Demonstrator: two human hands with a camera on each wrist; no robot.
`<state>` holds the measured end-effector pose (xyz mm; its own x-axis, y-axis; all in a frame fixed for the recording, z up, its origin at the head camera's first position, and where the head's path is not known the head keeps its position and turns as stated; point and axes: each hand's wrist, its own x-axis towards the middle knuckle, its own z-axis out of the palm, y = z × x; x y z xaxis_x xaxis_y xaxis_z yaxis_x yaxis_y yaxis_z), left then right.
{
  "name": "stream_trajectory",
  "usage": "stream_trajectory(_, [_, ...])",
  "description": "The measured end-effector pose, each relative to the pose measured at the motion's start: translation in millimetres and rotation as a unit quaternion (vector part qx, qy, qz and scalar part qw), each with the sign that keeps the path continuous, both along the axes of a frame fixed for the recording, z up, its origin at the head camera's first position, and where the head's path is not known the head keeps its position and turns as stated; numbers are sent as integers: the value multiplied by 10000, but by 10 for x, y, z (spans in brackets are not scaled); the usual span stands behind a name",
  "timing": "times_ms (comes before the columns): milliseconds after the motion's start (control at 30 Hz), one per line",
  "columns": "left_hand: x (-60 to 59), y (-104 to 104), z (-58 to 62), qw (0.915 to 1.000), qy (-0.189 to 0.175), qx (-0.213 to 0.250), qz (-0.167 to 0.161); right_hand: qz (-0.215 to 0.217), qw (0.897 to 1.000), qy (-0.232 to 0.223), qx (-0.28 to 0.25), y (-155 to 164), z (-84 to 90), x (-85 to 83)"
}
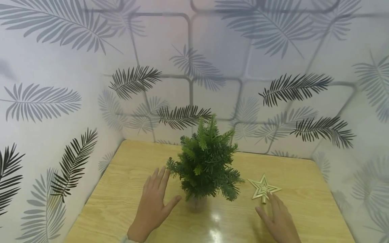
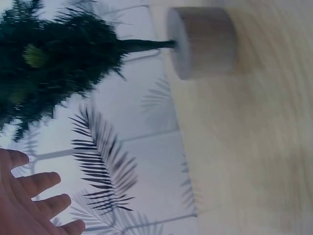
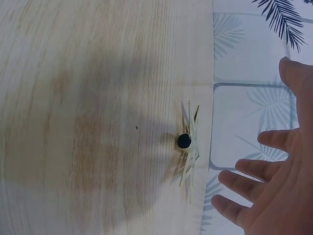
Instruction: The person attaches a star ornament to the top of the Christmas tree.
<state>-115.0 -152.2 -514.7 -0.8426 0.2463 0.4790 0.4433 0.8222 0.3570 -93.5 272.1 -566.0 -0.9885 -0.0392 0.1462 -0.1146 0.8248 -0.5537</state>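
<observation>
A small artificial Christmas tree [image 1: 206, 162] stands upright on the table, its round wooden base [image 2: 210, 43] plain in the left wrist view. My left hand [image 1: 153, 202] is beside the tree's left side, fingers extended and thumb spread, holding nothing. On the table to the right of the tree lies a gold star tree topper [image 1: 263, 189] with a short hollow socket facing me. Over its near side hovers my right hand [image 1: 279, 219], fingers stretched toward the star and overlapping its lower right point in the head view. In the right wrist view the right hand's fingers [image 3: 244, 185] are apart from the star.
The wood-grain table [image 1: 121, 175] is pushed into a corner. Walls with a feather and line pattern [image 1: 218, 98] rise behind it and along both sides.
</observation>
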Motion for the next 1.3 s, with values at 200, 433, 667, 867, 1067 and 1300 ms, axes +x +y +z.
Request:
stream_trajectory(200, [37,49,137,9990,219,337,-168,2,10000,21,53,-14,-6,5])
stream_trajectory(433, [101,129,265,9960,184,865,-141,23,9999,-118,21,-15,-27,5])
stream_trajectory(667, [53,144,373,9924,447,1117,-244,-50,9996,-279,38,1,-47,12])
stream_trajectory(867, [24,195,455,9890,719,1211,-455,-62,9996,-280,-17,26,-82,12])
stream_trajectory(1067, [23,279,565,9837,1078,1306,-601,-107,9990,-432,-20,33,-104,-16])
stream_trajectory(1300, [-23,346,739,9770,1519,1338,-666,-194,9981,-590,-20,23,-103,-60])
